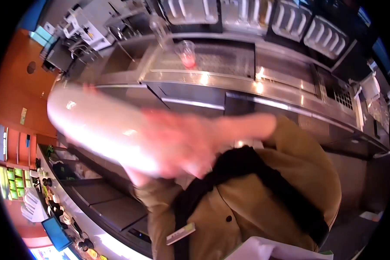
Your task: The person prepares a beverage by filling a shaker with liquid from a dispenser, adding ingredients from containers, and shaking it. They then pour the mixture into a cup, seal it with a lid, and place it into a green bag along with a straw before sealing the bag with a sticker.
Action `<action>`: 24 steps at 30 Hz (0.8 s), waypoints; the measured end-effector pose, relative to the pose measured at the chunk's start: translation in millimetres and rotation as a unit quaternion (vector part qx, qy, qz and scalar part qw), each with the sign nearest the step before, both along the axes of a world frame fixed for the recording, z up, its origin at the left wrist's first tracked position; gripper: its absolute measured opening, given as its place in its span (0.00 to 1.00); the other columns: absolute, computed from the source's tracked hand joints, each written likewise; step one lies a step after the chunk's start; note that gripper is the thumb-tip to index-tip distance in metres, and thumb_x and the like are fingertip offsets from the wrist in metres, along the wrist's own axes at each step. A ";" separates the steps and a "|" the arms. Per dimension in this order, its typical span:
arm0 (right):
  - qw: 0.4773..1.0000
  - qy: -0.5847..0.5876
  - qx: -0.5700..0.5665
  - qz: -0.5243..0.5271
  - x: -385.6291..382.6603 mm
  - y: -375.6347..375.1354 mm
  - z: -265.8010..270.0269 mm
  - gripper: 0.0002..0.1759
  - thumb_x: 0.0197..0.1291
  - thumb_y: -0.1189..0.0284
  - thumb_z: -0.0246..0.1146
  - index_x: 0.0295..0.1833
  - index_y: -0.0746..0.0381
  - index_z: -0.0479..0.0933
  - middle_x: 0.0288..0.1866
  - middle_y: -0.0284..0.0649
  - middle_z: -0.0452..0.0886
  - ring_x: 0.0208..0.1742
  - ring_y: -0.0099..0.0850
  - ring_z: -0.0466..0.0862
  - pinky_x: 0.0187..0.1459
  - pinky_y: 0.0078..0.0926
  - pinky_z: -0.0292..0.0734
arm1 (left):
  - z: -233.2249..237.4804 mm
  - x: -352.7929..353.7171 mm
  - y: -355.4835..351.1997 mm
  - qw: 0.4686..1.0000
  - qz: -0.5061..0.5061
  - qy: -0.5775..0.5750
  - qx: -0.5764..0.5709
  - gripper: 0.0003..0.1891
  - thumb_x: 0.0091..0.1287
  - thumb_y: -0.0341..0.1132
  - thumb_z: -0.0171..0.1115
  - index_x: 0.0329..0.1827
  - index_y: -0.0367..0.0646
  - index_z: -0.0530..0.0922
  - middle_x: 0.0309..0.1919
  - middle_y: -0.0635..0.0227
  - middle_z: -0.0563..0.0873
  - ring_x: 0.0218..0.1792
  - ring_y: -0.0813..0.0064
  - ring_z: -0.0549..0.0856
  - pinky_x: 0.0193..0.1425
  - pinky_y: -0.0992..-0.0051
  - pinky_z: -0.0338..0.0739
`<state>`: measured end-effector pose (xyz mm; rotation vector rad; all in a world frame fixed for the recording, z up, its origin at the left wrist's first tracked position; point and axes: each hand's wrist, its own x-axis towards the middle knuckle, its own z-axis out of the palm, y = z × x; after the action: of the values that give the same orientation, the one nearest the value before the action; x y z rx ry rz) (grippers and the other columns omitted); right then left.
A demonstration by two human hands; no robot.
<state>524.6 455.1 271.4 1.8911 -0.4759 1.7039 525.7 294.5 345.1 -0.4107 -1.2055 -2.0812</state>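
Note:
A shiny white cylinder (97, 123), which looks like a drink shaker, is smeared by motion and tilted in front of my chest. My right hand (177, 141) wraps over its near end, blurred. From below, my left hand (138, 177) reaches to the same cylinder; most of its fingers are hidden behind it. A small reddish blur at the cylinder's upper edge may be fingertips. Beyond, on the metal counter, stands a clear cup (187, 55) with pink contents in its bottom, apart from both hands.
The steel counter (286, 96) runs across the back, with a sink (128, 54) on its left. Black-framed bins with pale handles (327, 37) line the wall. A second counter (110, 238) at lower left carries a blue screen (56, 232) and several small items.

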 end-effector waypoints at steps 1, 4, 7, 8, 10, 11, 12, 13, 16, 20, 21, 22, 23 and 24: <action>0.999 -0.006 0.043 -0.029 15.7 13.6 -7.0 0.21 0.62 0.59 0.44 0.60 0.48 0.67 0.58 0.49 0.67 0.63 0.47 0.64 0.58 0.48 0.64 | -0.6 -19.9 -13.2 0.994 0.026 -0.106 0.031 0.22 0.66 0.52 0.44 0.47 0.41 0.69 0.45 0.65 0.76 0.41 0.71 0.78 0.46 0.73 0.74; 0.981 0.027 0.154 -0.113 19.2 54.9 9.5 0.24 0.58 0.67 0.48 0.62 0.48 0.65 0.60 0.49 0.65 0.59 0.41 0.69 0.60 0.42 0.63 | 5.5 -29.3 -11.8 0.986 0.055 -0.157 0.010 0.23 0.65 0.53 0.44 0.48 0.41 0.69 0.45 0.64 0.75 0.42 0.70 0.77 0.47 0.72 0.74; 0.971 0.073 0.173 -0.149 -10.3 77.9 28.3 0.25 0.56 0.67 0.49 0.62 0.50 0.64 0.60 0.48 0.65 0.60 0.38 0.69 0.61 0.41 0.62 | 2.4 3.9 19.8 0.996 -0.039 0.060 -0.058 0.24 0.65 0.54 0.44 0.49 0.41 0.68 0.46 0.63 0.75 0.43 0.69 0.77 0.48 0.71 0.74; 0.971 0.080 0.170 -0.151 -15.7 84.3 29.8 0.25 0.56 0.66 0.50 0.62 0.50 0.64 0.60 0.48 0.65 0.61 0.38 0.68 0.62 0.42 0.61 | -1.3 -0.6 19.4 0.996 -0.042 0.055 -0.049 0.24 0.65 0.54 0.44 0.50 0.42 0.68 0.46 0.63 0.75 0.43 0.69 0.77 0.48 0.71 0.74; 0.974 0.047 0.171 -0.141 0.4 91.8 24.5 0.22 0.59 0.61 0.44 0.59 0.53 0.65 0.60 0.47 0.65 0.62 0.41 0.66 0.62 0.42 0.61 | -3.6 -33.7 -1.3 0.989 0.040 -0.140 -0.005 0.25 0.65 0.54 0.44 0.51 0.42 0.68 0.47 0.63 0.75 0.44 0.69 0.77 0.48 0.70 0.74; 0.975 0.034 0.169 -0.137 5.0 93.1 24.2 0.22 0.61 0.58 0.42 0.58 0.54 0.66 0.60 0.47 0.65 0.63 0.42 0.65 0.63 0.41 0.61 | -6.9 -42.6 -7.8 0.979 0.059 -0.197 0.009 0.25 0.64 0.55 0.44 0.51 0.42 0.67 0.47 0.62 0.75 0.44 0.68 0.77 0.49 0.70 0.74; 0.977 0.030 0.156 -0.141 1.1 89.9 28.5 0.23 0.63 0.55 0.39 0.56 0.55 0.67 0.60 0.46 0.65 0.64 0.44 0.64 0.63 0.41 0.61 | -3.9 -44.5 -4.2 0.977 0.068 -0.204 0.002 0.25 0.64 0.55 0.44 0.51 0.42 0.67 0.47 0.62 0.74 0.44 0.68 0.77 0.49 0.70 0.74; 0.979 0.040 0.137 -0.148 -12.8 84.0 36.3 0.25 0.64 0.53 0.36 0.55 0.56 0.68 0.60 0.46 0.66 0.64 0.45 0.63 0.63 0.41 0.62 | -0.9 -34.6 10.8 0.988 0.075 -0.134 -0.035 0.25 0.64 0.55 0.44 0.52 0.42 0.67 0.48 0.62 0.74 0.44 0.68 0.77 0.49 0.70 0.74; 0.964 0.052 0.135 -0.221 -27.5 86.6 31.3 0.25 0.65 0.54 0.38 0.56 0.59 0.66 0.56 0.45 0.69 0.60 0.40 0.67 0.62 0.34 0.64 | -14.1 15.0 43.5 0.991 -0.052 0.099 -0.073 0.26 0.64 0.56 0.44 0.53 0.42 0.66 0.49 0.61 0.74 0.45 0.67 0.77 0.50 0.69 0.74; 0.967 -0.163 0.100 -0.171 -42.8 37.9 28.1 0.24 0.63 0.55 0.45 0.62 0.54 0.61 0.53 0.40 0.72 0.54 0.33 0.71 0.55 0.35 0.70 | -0.8 -47.5 9.2 0.978 0.082 -0.192 -0.017 0.28 0.63 0.57 0.44 0.55 0.43 0.65 0.50 0.60 0.73 0.47 0.66 0.77 0.50 0.68 0.74; 0.972 -0.164 0.080 -0.147 -42.7 37.8 29.1 0.25 0.63 0.54 0.44 0.62 0.54 0.61 0.55 0.41 0.71 0.56 0.36 0.68 0.54 0.40 0.68 | -0.3 -48.6 12.0 0.981 0.081 -0.169 -0.037 0.28 0.63 0.57 0.44 0.55 0.43 0.65 0.50 0.60 0.73 0.47 0.66 0.76 0.51 0.68 0.74; 0.988 -0.096 0.060 -0.108 -31.9 59.7 20.9 0.27 0.64 0.51 0.39 0.60 0.56 0.63 0.60 0.44 0.66 0.63 0.44 0.60 0.56 0.51 0.63 | 2.7 -37.1 25.0 0.993 0.066 -0.077 -0.063 0.29 0.63 0.57 0.44 0.55 0.43 0.65 0.50 0.60 0.73 0.47 0.66 0.76 0.51 0.67 0.74; 0.988 -0.060 0.044 -0.139 -36.8 63.3 12.7 0.27 0.64 0.51 0.38 0.59 0.58 0.65 0.62 0.45 0.65 0.64 0.45 0.59 0.58 0.51 0.63 | -0.6 -19.6 37.1 0.997 0.005 0.030 -0.077 0.29 0.63 0.58 0.44 0.56 0.43 0.65 0.50 0.59 0.73 0.48 0.65 0.76 0.51 0.67 0.74; 0.985 -0.024 0.026 -0.169 -41.9 66.9 4.3 0.28 0.65 0.51 0.37 0.58 0.59 0.66 0.63 0.45 0.64 0.66 0.46 0.58 0.59 0.52 0.62 | -1.9 -13.8 42.0 0.993 -0.036 0.074 -0.082 0.29 0.62 0.58 0.44 0.56 0.43 0.65 0.51 0.59 0.73 0.48 0.65 0.76 0.51 0.67 0.74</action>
<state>482.7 521.9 275.7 1.6918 -0.8165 1.5267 511.9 336.5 343.2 -0.6830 -1.2936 -1.9785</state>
